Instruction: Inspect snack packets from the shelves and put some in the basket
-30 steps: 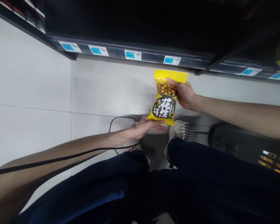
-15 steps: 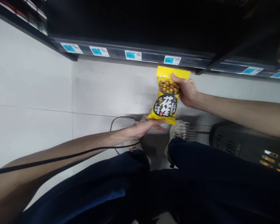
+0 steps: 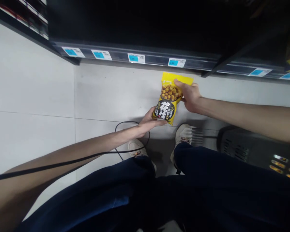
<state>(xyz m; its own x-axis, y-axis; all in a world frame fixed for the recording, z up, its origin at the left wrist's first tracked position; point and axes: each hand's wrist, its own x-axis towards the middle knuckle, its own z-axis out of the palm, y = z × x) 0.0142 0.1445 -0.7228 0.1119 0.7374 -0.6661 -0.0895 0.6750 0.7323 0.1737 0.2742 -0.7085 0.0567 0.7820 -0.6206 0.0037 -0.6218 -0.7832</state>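
Note:
A yellow bag of peanuts (image 3: 167,100), printed with a picture of round coated nuts and a dark label, is held between my two hands above the floor. My right hand (image 3: 189,95) pinches its upper right corner, thumb on the front. At the lower end my left hand (image 3: 150,122) grips the bag, thumb along its bottom edge and the other fingers mostly hidden behind it. The bag's top leans away from me toward the shelf, its lower end tipped back.
Across the top runs a dark shelf edge (image 3: 154,62) with several blue-and-white price tags. A dark slotted basket (image 3: 234,145) stands at the right. A black cable (image 3: 86,158) crosses my left arm. My shoes (image 3: 184,133) are on the pale tiled floor (image 3: 38,87).
The bag has shifted slightly left, and its lower end has tilted so the front looks shorter. My left hand has moved up a little, with more of its grip around the bottom.

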